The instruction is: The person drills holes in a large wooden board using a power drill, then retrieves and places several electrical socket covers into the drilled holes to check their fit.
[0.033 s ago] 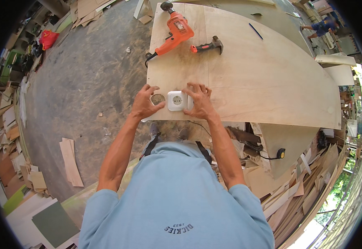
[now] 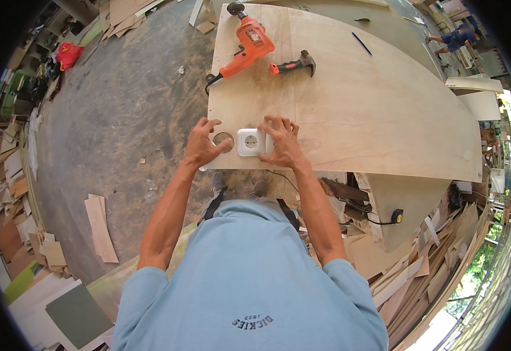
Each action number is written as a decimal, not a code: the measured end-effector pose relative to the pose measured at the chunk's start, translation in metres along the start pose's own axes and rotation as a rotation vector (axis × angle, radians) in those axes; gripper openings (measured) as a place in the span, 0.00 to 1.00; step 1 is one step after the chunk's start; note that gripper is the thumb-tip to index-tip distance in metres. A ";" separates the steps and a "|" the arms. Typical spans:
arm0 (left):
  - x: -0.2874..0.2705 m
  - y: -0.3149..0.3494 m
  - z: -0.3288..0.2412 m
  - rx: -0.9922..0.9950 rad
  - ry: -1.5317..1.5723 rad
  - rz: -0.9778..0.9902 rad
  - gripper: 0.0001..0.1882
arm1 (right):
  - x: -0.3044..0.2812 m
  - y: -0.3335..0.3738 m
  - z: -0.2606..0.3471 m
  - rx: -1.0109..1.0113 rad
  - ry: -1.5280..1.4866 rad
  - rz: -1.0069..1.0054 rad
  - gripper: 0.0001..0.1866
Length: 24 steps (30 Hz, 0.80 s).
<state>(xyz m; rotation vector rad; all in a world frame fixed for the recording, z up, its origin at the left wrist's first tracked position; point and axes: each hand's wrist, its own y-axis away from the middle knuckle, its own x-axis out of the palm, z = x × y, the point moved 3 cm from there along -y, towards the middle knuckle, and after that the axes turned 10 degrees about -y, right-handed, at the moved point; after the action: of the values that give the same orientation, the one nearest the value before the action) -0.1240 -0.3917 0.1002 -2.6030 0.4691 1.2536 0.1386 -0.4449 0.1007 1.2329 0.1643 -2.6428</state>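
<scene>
The left hand [image 2: 203, 145] has shifted slightly farther from the white socket [image 2: 251, 142], its thumb now over the round hole [image 2: 221, 136] just left of it; the socket lies in place on the board [image 2: 378, 117], leaving the right hand [image 2: 285, 146] closer to it. Left fingers and thumb are spread, holding nothing. The right hand curves, thumb and fingers apart, at the socket's right edge; I cannot tell whether it presses. Counted: two hands, one socket, one hole; beyond the socket, one drill [image 2: 249, 47], one hammer [image 2: 293, 65], one pencil [image 2: 361, 44].
</scene>
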 end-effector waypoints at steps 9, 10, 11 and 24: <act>0.009 -0.021 0.016 -0.323 0.132 -0.304 0.15 | -0.005 -0.003 0.039 -0.068 -0.067 -0.171 0.51; 0.015 -0.025 0.014 -0.371 0.170 -0.309 0.15 | -0.001 -0.004 0.046 -0.056 -0.239 -0.124 0.51; 0.018 -0.027 0.012 -0.418 0.205 -0.313 0.15 | 0.007 -0.008 0.054 -0.044 -0.415 -0.079 0.52; 0.001 -0.017 0.010 -0.480 0.519 -0.005 0.28 | 0.036 -0.024 0.069 0.081 -0.586 -0.134 0.46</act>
<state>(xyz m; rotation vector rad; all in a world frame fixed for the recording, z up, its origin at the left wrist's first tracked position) -0.1243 -0.3727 0.0947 -3.3466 0.2591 0.7359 0.0588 -0.4402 0.1173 0.4325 0.0407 -3.0197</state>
